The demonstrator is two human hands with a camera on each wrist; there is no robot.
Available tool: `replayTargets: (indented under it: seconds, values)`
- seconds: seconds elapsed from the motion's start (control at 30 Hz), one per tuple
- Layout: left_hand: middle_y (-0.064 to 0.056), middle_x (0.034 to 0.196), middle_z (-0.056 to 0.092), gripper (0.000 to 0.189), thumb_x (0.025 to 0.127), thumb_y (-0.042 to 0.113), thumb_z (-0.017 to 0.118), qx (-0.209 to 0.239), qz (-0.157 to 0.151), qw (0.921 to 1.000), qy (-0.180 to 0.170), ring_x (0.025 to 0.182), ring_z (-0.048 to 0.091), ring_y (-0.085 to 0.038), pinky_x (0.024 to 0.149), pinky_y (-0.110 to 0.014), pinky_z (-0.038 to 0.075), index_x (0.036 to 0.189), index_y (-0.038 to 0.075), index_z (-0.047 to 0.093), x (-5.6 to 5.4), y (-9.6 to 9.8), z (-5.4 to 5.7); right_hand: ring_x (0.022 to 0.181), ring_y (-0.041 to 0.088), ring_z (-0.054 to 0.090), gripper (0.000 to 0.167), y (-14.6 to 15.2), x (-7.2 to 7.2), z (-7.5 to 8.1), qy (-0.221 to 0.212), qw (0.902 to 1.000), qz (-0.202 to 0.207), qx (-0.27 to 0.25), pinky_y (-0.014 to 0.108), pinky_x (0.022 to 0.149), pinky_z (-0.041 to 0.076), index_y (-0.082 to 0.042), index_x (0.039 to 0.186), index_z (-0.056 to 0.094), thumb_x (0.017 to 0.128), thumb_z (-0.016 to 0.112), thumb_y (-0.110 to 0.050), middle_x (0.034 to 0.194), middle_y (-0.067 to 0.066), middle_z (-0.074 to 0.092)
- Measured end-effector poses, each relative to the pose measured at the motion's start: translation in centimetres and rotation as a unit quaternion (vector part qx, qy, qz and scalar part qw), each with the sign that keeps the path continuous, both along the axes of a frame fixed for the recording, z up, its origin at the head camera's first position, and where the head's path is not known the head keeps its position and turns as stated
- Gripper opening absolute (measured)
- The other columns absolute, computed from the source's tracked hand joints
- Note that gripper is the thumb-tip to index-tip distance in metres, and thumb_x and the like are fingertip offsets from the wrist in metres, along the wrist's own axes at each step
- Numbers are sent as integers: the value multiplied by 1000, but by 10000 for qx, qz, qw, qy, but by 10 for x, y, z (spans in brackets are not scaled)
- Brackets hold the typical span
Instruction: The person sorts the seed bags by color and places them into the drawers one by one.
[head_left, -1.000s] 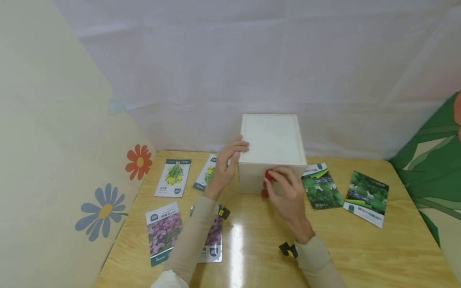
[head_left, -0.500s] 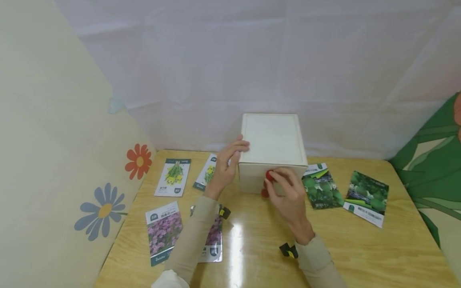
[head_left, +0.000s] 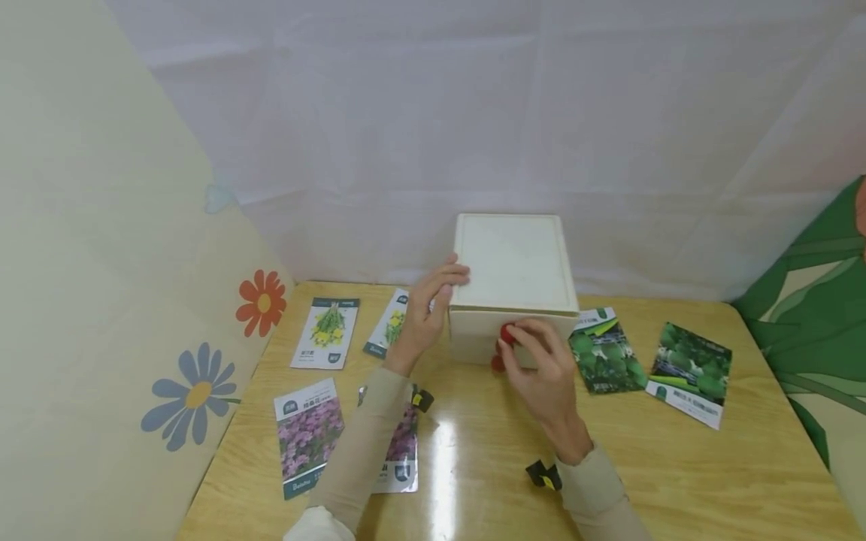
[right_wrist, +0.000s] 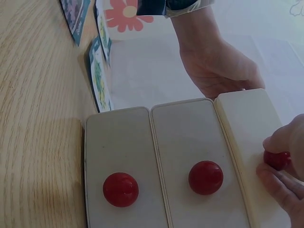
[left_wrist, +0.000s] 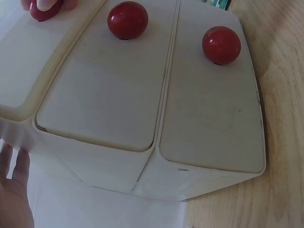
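White three-drawer box (head_left: 516,259) stands toward the back of the wooden table (head_left: 676,481). Nearest the person, two purple-flower packets (head_left: 310,436) lie on the left, one partly covered by the left sleeve (head_left: 352,469). Farther up, the right hand (head_left: 541,372) pinches the top drawer's red knob (head_left: 507,333) between thumb and fingers; that drawer (right_wrist: 247,118) juts slightly ahead of the two below. Two green packets (head_left: 605,349) lie to the right, two yellow-flower ones (head_left: 326,334) to the left. With loosely extended fingers, the left hand (head_left: 426,308) touches the box's left side and top edge, gripping nothing. White cloth (head_left: 379,135) hangs behind.
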State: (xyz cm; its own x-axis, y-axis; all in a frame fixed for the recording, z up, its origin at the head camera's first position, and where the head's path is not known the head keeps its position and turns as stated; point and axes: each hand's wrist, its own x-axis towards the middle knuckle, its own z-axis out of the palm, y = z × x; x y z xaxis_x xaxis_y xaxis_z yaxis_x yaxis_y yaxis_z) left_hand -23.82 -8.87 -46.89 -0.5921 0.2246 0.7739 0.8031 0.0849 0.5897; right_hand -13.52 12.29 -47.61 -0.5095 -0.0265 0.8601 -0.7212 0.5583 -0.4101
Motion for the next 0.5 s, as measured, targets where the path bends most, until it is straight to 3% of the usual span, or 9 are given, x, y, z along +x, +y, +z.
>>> replayTargets:
  seconds: [0.27,0.5]
  values:
    - [-25,134,70,29,103,-5,46,-63,59,10000,22,146,53,-42,127,-63,35,117,-4,72,-1,-1,-3,94,35,71,26,-1,2,-1,9,10000,-18,-42,12,101,53,5,106,79,81,84,2,110,23,72]
    - [-34,131,68,29,99,-16,45,-5,82,10000,-8,142,52,-54,130,-56,34,114,-11,70,-1,1,-2,92,34,72,25,-2,4,0,70,9999,23,-80,12,98,55,6,106,78,81,83,2,110,23,72]
